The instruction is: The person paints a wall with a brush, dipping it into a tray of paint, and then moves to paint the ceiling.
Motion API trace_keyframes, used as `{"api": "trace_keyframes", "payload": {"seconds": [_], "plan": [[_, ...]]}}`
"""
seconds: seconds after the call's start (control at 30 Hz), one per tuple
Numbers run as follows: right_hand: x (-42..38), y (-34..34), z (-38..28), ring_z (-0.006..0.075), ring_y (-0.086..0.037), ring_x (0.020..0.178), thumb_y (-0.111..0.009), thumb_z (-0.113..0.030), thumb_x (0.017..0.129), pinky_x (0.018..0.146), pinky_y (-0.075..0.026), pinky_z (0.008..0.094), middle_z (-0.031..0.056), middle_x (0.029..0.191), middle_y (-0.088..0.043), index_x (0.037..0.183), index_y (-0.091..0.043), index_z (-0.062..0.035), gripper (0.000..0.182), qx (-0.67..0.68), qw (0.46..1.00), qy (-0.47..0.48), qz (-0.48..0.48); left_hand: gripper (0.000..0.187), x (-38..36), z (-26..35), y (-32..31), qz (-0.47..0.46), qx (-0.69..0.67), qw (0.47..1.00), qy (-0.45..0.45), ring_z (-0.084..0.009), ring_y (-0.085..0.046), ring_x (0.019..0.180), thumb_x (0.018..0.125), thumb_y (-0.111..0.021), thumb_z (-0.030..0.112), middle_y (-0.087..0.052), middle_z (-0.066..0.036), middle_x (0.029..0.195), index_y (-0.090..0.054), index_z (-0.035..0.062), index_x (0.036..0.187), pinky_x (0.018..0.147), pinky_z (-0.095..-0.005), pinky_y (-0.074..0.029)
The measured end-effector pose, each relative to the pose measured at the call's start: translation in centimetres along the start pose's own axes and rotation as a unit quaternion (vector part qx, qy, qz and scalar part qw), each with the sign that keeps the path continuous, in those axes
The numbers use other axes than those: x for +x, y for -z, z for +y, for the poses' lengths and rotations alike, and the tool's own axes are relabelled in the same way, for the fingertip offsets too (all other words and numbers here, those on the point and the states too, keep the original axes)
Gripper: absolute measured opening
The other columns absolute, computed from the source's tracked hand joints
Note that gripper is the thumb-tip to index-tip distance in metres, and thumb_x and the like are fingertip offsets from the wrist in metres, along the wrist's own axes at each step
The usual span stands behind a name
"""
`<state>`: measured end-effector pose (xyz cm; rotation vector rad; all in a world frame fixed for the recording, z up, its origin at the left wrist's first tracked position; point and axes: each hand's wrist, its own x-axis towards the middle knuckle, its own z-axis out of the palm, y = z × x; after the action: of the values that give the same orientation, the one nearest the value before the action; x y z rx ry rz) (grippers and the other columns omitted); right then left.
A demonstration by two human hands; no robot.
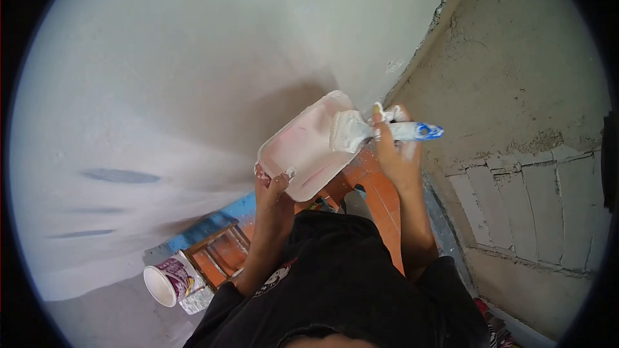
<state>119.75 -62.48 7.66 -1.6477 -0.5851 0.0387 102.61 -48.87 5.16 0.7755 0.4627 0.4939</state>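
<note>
We see the tray [303, 151], a shallow pale rectangular pan smeared with white paste, tilted up in front of the smooth white wall [180, 77]. The left hand [272, 187] grips the tray's lower corner, fingers curled tight around its rim. At the tray's upper right edge a broad putty knife [353, 131] lies with its coated blade on the tray's inner face. The right hand [394, 145] is closed around the knife's white and blue handle, which sticks out to the right, away from the tray. Right of the tray runs a rough, unplastered grey wall [516, 122]. Below the tray we see an orange ladder [380, 200], and well below and left of the tray a printed bucket [169, 278] lies on its side on the floor.
</note>
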Motion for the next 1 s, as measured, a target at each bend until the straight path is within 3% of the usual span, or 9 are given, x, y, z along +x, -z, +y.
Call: {"api": "trace_keyframes", "payload": {"seconds": [0.17, 0.27, 0.37, 0.47, 0.57, 0.7, 0.73, 0.93, 1.0], "plan": [[0.2, -0.4, -0.8, 0.0296, -0.06, 0.059, -0.07, -0.021, 0.086, 0.055, -0.045, 0.0381, 0.0164, 0.066, -0.059, 0.074, -0.054, -0.0035, 0.026, -0.181, 0.982, -0.011, -0.046, 0.075, -0.3, 0.3, -1.0, -0.011, 0.01, 1.0, 0.009, -0.0227, -0.055, 0.123, 0.078, -0.073, 0.023, -0.054, -0.012, 0.131, -0.039, 0.0021, 0.141, 0.101, -0.0403, -0.049], [0.0, -0.8, 0.0, 0.0359, -0.061, 0.062, -0.071, -0.021, 0.083, 0.056, -0.045, 0.0398, 0.017, 0.068, -0.061, 0.076, -0.057, -0.0038, 0.023, -0.215, 0.974, 0.051, -0.041, 0.077, -0.6, 0.3, -1.4, -0.005, 0.014, 1.0, 0.006, -0.0217, -0.055, 0.122, 0.077, -0.077, 0.025, -0.055, -0.011, 0.13, -0.04, 0.0023, 0.14, 0.101, -0.0392, -0.05], [-0.1, -0.4, 0.3, 0.0339, -0.061, 0.062, -0.071, -0.017, 0.081, 0.057, -0.045, 0.0395, 0.0169, 0.069, -0.061, 0.079, -0.057, -0.0027, 0.02, -0.195, 0.978, 0.072, -0.03, 0.076, -0.7, 0.3, -1.3, -0.021, 0.006, 1.0, 0.006, -0.0212, -0.055, 0.122, 0.077, -0.078, 0.025, -0.056, -0.011, 0.13, -0.041, 0.0025, 0.14, 0.101, -0.0383, -0.048], [-0.6, 0.5, 1.5, 0.0214, -0.06, 0.061, -0.068, -0.011, 0.086, 0.057, -0.044, 0.0337, 0.0099, 0.069, -0.061, 0.08, -0.057, -0.0018, 0.015, -0.107, 0.994, 0.019, 0.009, 0.074, -0.6, 0.4, -1.1, -0.019, 0.004, 1.0, 0.011, -0.0213, -0.055, 0.123, 0.078, -0.078, 0.024, -0.056, -0.01, 0.13, -0.042, 0.0027, 0.139, 0.103, -0.0383, -0.046], [-1.2, 0.8, 1.0, 0.0044, -0.053, 0.069, -0.061, -0.009, 0.097, 0.06, -0.042, 0.0236, 0.0, 0.079, -0.062, 0.089, -0.061, -0.0017, 0.011, 0.028, 0.996, 0.005, 0.079, 0.073, -0.8, 0.7, -1.2, -0.008, -0.002, 1.0, 0.016, -0.0217, -0.053, 0.124, 0.078, -0.077, 0.023, -0.055, -0.01, 0.13, -0.042, 0.0029, 0.139, 0.105, -0.0389, -0.044], [-1.3, 1.5, 2.0, 0.0045, -0.047, 0.068, -0.061, -0.014, 0.099, 0.063, -0.04, 0.0221, -0.0024, 0.077, -0.054, 0.088, -0.058, -0.0036, 0.016, 0.101, 0.982, -0.041, 0.156, 0.073, -0.4, 0.6, -1.3, -0.007, -0.003, 1.0, 0.022, -0.022, -0.052, 0.126, 0.079, -0.076, 0.023, -0.054, -0.01, 0.132, -0.041, 0.004, 0.14, 0.106, -0.0399, -0.043], [-1.3, 1.5, 1.3, 0.0048, -0.044, 0.067, -0.06, -0.016, 0.1, 0.062, -0.04, 0.0227, -0.0033, 0.076, -0.05, 0.086, -0.056, -0.0045, 0.018, 0.063, 0.98, -0.061, 0.181, 0.073, -0.4, 0.5, -1.2, -0.007, -0.007, 1.0, 0.023, -0.0221, -0.051, 0.126, 0.079, -0.076, 0.023, -0.053, -0.01, 0.133, -0.04, 0.0043, 0.14, 0.106, -0.04, -0.042], [-0.8, 1.6, 1.5, 0.005, -0.045, 0.068, -0.059, -0.017, 0.101, 0.06, -0.044, 0.0244, -0.0018, 0.079, -0.052, 0.088, -0.054, -0.0042, 0.018, 0.142, 0.961, -0.082, 0.224, 0.072, 0.2, -0.1, -2.1, -0.012, -0.002, 1.0, 0.029, -0.0225, -0.05, 0.127, 0.08, -0.073, 0.022, -0.051, -0.01, 0.134, -0.039, 0.0049, 0.141, 0.106, -0.0405, -0.042], [-0.3, 2.2, 2.6, 0.0054, -0.047, 0.069, -0.059, -0.017, 0.101, 0.061, -0.044, 0.0247, -0.0008, 0.08, -0.054, 0.09, -0.055, -0.0039, 0.018, 0.11, 0.966, -0.067, 0.225, 0.071, 0.2, -0.2, -2.4, -0.011, 0.001, 0.999, 0.031, -0.0226, -0.051, 0.126, 0.08, -0.072, 0.021, -0.051, -0.01, 0.134, -0.039, 0.0046, 0.141, 0.106, -0.0402, -0.042]]}}
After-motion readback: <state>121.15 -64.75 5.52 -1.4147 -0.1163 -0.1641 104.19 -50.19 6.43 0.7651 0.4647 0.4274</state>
